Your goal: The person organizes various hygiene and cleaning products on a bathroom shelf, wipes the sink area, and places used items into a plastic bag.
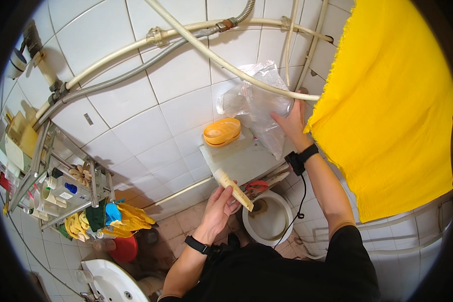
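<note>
My left hand [221, 205] holds a cream-coloured squeeze tube [238, 194] with a white cap, tilted so that the cap points up and left. Farther up, my right hand [295, 122] grips the right side of a crumpled clear plastic bag [262, 100]; its fingertips are partly hidden. The bag rests at the back of a pale, flat-topped surface [236, 160], against the tiled wall. An oval orange soap dish [222, 132] sits on the same surface, left of the bag and touching neither hand.
A white hose [219, 60] crosses in front of the bag. A yellow cloth [392, 113] hangs at the right. Below stands a round white bucket-like container [267, 221]. A loaded metal rack [94, 185], a red container [124, 247] and a washbasin [111, 281] are at the left.
</note>
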Action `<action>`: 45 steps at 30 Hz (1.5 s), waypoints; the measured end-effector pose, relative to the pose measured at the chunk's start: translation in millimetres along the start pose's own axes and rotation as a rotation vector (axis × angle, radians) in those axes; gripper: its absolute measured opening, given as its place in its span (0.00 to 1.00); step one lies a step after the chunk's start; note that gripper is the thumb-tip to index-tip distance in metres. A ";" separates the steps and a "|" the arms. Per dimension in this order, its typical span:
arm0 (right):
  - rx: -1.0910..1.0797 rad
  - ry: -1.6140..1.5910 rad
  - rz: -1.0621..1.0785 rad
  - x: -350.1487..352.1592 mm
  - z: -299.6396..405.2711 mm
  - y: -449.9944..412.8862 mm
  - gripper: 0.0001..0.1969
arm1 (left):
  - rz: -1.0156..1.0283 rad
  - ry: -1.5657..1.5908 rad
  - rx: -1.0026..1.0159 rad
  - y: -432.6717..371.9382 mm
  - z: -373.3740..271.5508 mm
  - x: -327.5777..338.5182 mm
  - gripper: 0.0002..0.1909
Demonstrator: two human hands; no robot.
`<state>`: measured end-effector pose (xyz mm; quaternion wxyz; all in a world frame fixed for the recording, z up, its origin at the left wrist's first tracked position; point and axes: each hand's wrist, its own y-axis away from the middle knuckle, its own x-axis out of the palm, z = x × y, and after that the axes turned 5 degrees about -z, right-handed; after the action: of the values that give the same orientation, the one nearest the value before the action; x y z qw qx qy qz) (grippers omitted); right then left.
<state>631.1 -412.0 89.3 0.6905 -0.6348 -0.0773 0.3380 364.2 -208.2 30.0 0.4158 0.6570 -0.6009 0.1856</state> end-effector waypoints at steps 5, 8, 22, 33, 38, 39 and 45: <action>0.302 -0.028 0.425 1.3 24.7 -22.1 0.42 | -0.036 0.033 0.073 11.5 -1.9 -14.0 0.18; 0.335 0.031 0.524 4.5 8.4 -20.6 0.37 | -0.053 0.013 0.060 11.7 -1.1 -11.0 0.18; 0.280 -0.038 0.158 10.7 -79.2 19.9 0.25 | -0.028 -0.028 0.075 15.1 2.4 -12.2 0.18; 0.261 0.026 0.060 1.5 -88.5 20.8 0.24 | -0.065 -0.052 0.091 16.1 -2.9 -22.8 0.16; 0.248 0.052 0.031 8.3 -86.4 13.7 0.24 | -0.089 -0.045 0.104 17.9 -5.5 -20.8 0.17; 0.243 0.057 0.028 9.3 -84.6 12.3 0.24 | -0.089 -0.045 0.105 17.5 -5.1 -21.6 0.17; 0.224 0.086 0.001 19.9 -78.3 2.7 0.24 | -0.091 -0.075 0.092 14.2 -4.8 -23.1 0.18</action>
<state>687.2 -465.4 66.1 0.7596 -0.5676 -0.0090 0.3174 347.2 -188.9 20.2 0.3704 0.7086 -0.5763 0.1693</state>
